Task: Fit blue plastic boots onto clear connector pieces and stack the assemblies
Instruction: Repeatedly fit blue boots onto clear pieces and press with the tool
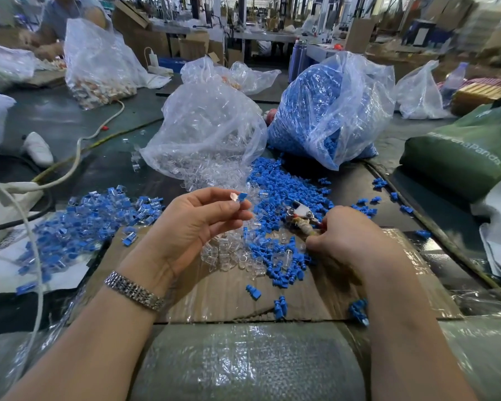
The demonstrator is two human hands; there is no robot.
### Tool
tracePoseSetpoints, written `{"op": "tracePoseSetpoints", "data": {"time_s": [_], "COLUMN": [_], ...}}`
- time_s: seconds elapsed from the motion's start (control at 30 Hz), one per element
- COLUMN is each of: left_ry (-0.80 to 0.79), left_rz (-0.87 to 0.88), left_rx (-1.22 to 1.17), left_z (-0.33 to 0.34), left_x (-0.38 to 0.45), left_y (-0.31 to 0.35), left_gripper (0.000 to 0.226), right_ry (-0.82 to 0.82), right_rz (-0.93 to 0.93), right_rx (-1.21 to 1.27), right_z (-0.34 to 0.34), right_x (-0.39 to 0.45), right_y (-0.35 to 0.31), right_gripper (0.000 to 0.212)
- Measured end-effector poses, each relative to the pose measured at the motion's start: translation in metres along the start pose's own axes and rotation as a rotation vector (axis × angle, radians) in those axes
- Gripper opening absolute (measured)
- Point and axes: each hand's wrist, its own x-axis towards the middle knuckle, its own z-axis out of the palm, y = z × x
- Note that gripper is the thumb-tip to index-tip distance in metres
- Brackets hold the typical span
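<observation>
A bubble-wrapped bundle [243,363] lies nearest the camera at 6 o'clock, with a flat cardboard sheet [229,296] just beyond it. Two bare hands are seen over the sheet. The left hand [191,224], palm up, a metal watch band [135,290] on its wrist, is raised, and one assembly [241,197] is pinched between thumb and fingertips: a small blue boot fitted onto a clear connector piece. The right hand [347,233] is lowered at 3 o'clock of the left; its fingers are curled round the wrapped handle of a hand tool [301,217], whose metal head points to 11 o'clock.

Between and below the hands a loose heap of blue boots [281,256] is mixed with a cluster of clear connector pieces [232,256]; they are too many to be counted. Three stray clumps of boots lie on the sheet toward 6 o'clock. At 9 o'clock a pile of finished assemblies [93,221], blue with clear ends, is spread.

At 12 o'clock two large plastic bags stand side by side, touching: a clear bag [209,131] filled with clear connectors, and at its right a bag of blue boots [330,111], with boots spilled from its mouth toward the hands. A green bag [469,146] lies at 2 o'clock.
</observation>
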Motion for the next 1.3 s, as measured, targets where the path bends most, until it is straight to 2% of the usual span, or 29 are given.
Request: {"op": "tracePoseSetpoints", "data": {"time_s": [0.1,0.2,0.27,0.37,0.47,0.8,1.0,1.2,1.3], "left_ry": [0.034,0.047,0.049,0.04,0.031,0.016,0.015,0.057,0.088], "left_rz": [0.011,0.012,0.016,0.026,0.039,0.111,0.166,0.207,0.222], "left_rx": [-0.043,-0.083,-0.106,-0.121,-0.103,-0.038,0.077,0.231,0.285], "left_z": [-0.002,-0.004,-0.004,-0.002,0.0,0.003,0.004,0.006,0.006], "left_x": [0.001,0.002,0.003,0.005,0.005,0.008,0.007,0.004,0.005], "left_y": [0.001,0.003,0.003,0.002,0.0,-0.003,-0.005,-0.007,-0.008], "left_gripper": [0.018,0.016,0.016,0.018,0.019,0.019,0.02,0.02,0.02], "right_ry": [0.036,0.013,-0.057,-0.282,-0.356,-0.333,-0.319,-0.26,-0.211], "right_rz": [-0.03,-0.091,-0.169,-0.262,-0.321,-0.415,-0.424,-0.407,-0.4], "right_rx": [0.068,0.324,0.511,0.703,0.653,0.546,0.552,0.544,0.529], "right_z": [-0.003,-0.014,-0.02,-0.023,-0.021,-0.015,-0.01,-0.003,0.003], "right_x": [0.001,-0.004,-0.012,-0.025,-0.029,-0.035,-0.033,-0.032,-0.03], "right_y": [0.004,0.005,0.002,-0.009,-0.024,-0.047,-0.045,-0.049,-0.053], "right_gripper": [0.034,0.03,0.032,0.03,0.035,0.033,0.03,0.056,0.055]}}
